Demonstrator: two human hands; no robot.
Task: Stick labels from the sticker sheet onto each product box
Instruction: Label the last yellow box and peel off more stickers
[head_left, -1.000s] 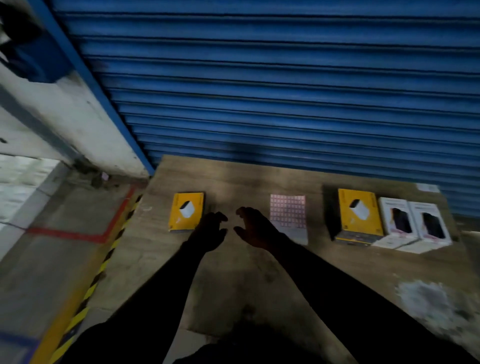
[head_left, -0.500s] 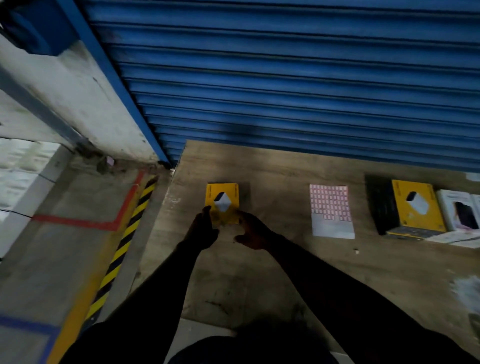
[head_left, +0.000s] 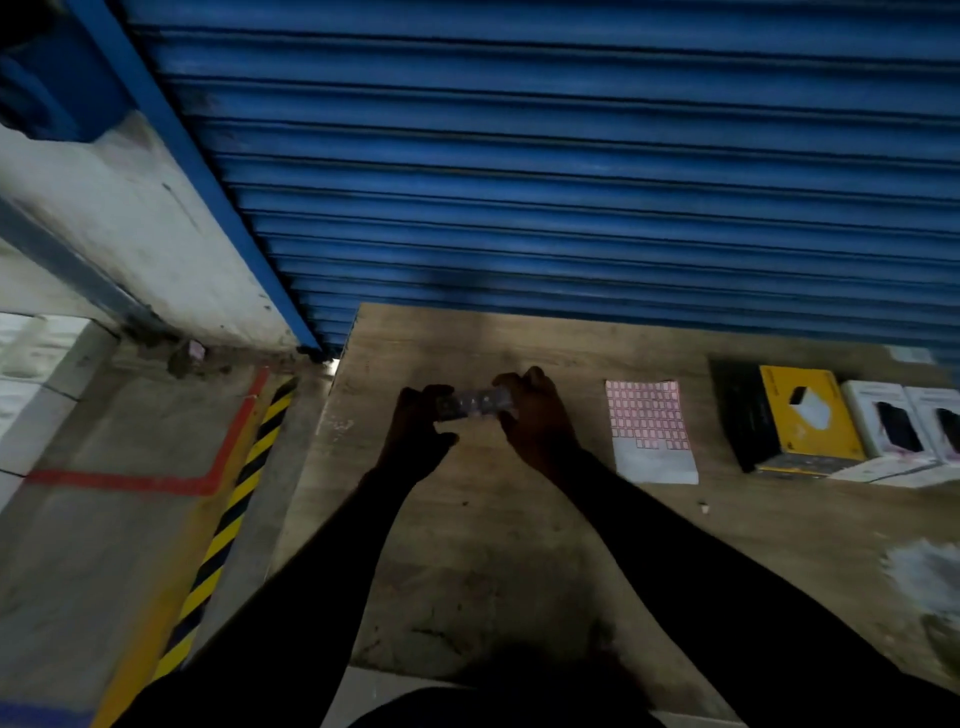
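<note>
A small product box (head_left: 472, 402), dim and blurred, is held over the wooden surface (head_left: 467, 545). The left hand (head_left: 415, 441) and right hand (head_left: 537, 423) each close their grip round one end. To the right lie the sticker sheet (head_left: 649, 431), then a yellow box (head_left: 805, 410) and two white boxes (head_left: 883, 423), before a blue shutter (head_left: 571, 182).

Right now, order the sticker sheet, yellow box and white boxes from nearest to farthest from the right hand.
1. Sticker sheet, just right of the right hand.
2. Yellow box, farther right.
3. White boxes, at the right edge.
</note>
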